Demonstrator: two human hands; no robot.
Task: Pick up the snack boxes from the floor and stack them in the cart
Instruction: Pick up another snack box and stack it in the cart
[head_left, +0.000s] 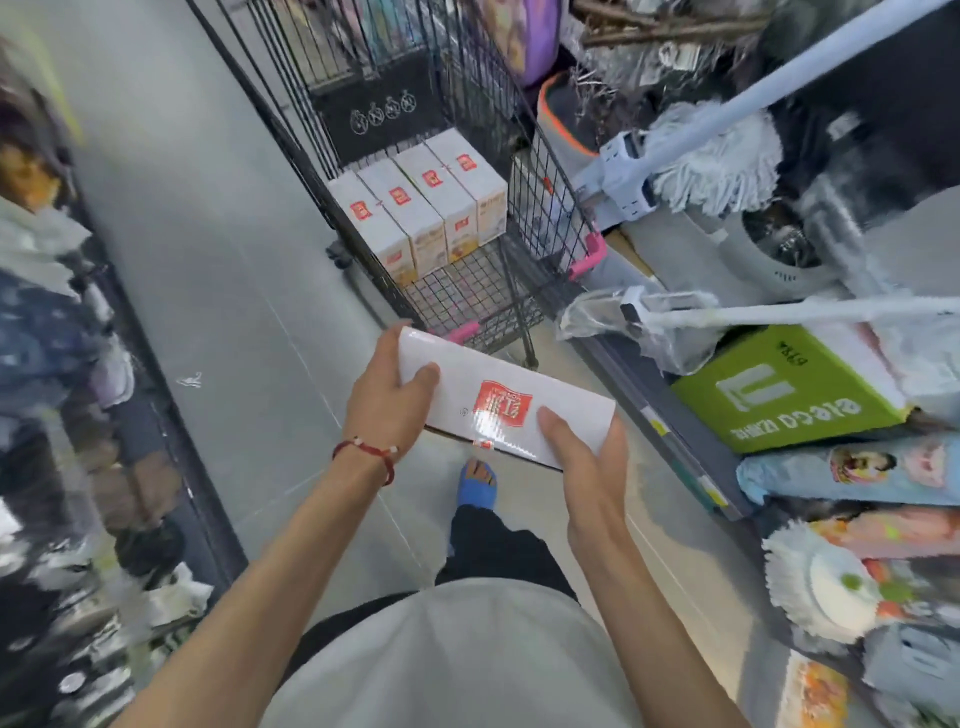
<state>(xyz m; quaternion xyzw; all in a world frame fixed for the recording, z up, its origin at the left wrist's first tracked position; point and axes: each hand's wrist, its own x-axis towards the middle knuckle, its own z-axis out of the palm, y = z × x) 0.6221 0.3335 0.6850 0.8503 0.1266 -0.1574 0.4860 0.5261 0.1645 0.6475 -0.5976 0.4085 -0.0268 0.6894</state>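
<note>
Both hands (387, 400) (592, 462) grip a snack box (504, 405) (white) before the cart (519, 291).

box between the fingers (506, 402): white, red square label
boxes in the cart (421, 208): white, red labels, yellow-orange fronts
cart (540, 208): black wire, pink corners
bracelet (371, 452): red, white beads
sandal (478, 486): blue
carton (784, 395): lime green, white lettering
floor (208, 260): grey
</note>
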